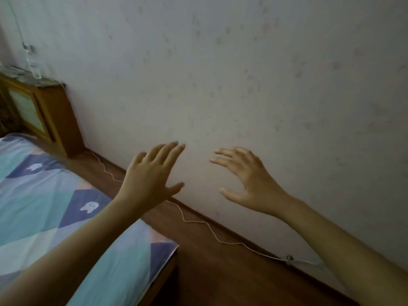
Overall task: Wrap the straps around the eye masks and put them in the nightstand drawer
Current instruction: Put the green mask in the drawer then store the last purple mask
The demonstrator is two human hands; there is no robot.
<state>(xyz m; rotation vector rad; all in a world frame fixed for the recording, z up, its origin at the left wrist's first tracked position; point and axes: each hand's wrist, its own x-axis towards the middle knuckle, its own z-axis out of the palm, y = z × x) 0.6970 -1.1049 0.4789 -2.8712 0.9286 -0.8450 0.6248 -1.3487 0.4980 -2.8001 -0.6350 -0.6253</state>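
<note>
Both hands were raised mid-frame before the wall, empty: the left hand with straight spread fingers, the right hand with fingers loosely bent. The nightstand stood at upper left beyond the bed edge. A cord ran along the floor strip between bed and wall.

No text, label, brand, number or sign can be read anywhere here.

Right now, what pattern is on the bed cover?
Head view: the bed cover has teal, lilac and navy diamond patches with small white tooth-like figures.
</note>
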